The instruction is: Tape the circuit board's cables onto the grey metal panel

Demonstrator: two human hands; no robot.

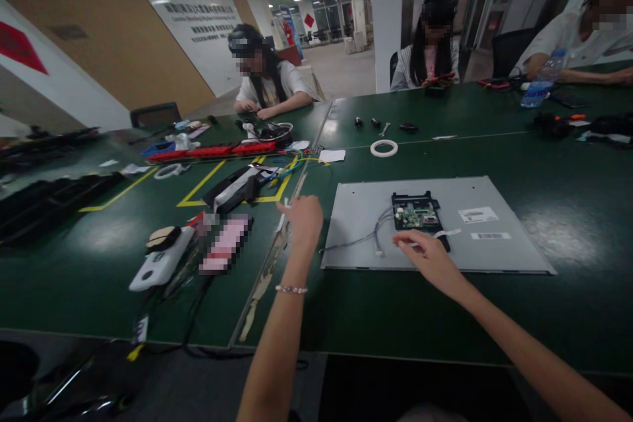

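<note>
A flat grey metal panel lies on the green table, with a black bracket and a circuit board at its middle. Thin grey cables with a small white plug run left from the board. My right hand hovers over the panel's near part, just below the board, thumb and fingers slightly apart and nothing visible between them. A white strip sticks out beside it. Left of the panel, over the table seam, is my left hand, its fingers curled; a small whitish bit shows by the fingertips, too small to name.
A white roll of tape, a small wrench and dark small parts lie behind the panel. To the left are a pink-screened phone, a white device and a black-and-silver part. Several people sit across the table; a water bottle stands right.
</note>
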